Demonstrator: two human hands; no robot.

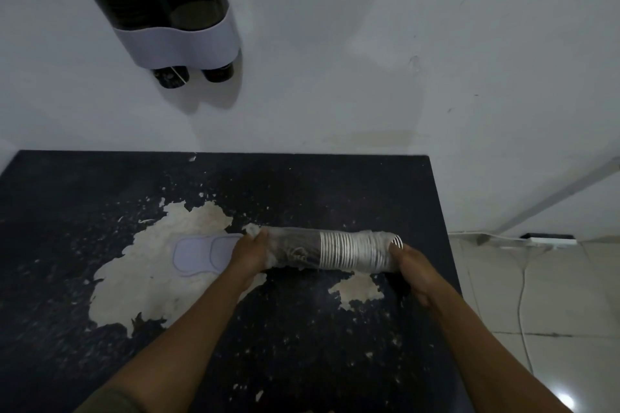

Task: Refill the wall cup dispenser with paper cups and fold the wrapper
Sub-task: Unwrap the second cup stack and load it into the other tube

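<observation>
Both hands' grips, left (pixel 247 253) and right (pixel 413 266), clasp opposite ends of the wrapped cup stack (pixel 339 251).

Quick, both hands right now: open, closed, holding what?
Left hand: grips the closed end of the clear plastic sleeve of stacked paper cups.
Right hand: grips the sleeve's open, rim end.

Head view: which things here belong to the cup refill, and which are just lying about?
Job:
cup stack
wrapper
dispenser
left hand
right hand

Lying about:
white lid
cable
power strip
</observation>
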